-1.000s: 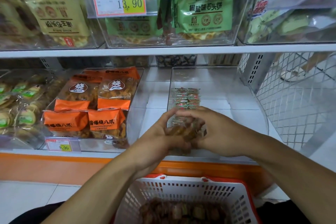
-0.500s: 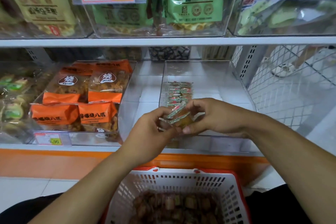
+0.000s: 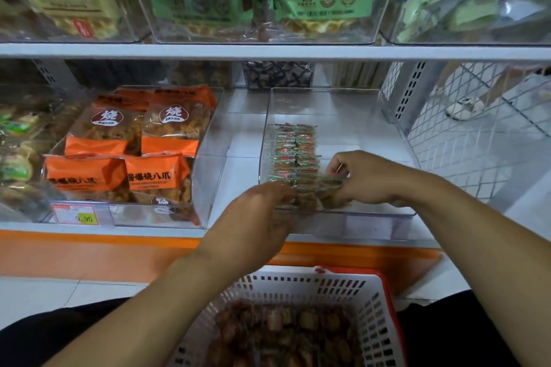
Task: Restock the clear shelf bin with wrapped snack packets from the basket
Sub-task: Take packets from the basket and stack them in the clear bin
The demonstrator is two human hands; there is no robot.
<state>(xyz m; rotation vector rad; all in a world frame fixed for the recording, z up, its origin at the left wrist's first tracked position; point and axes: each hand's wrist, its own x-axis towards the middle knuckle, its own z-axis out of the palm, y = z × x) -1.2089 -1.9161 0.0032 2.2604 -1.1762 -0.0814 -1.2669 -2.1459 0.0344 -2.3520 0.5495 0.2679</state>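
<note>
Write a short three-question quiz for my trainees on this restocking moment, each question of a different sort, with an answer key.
1. True or false: the wrapped snack packets already in the clear bin lie along its left side.
2. Multiple choice: what does the right hand hold? A) a price tag B) snack packets at the near end of the row C) the basket rim
3. Fill in: the white basket with the red rim sits ____ the shelf, in front of the person.

Key
1. True.
2. B; the left hand meets the same packets from the other side.
3. Below.
</note>
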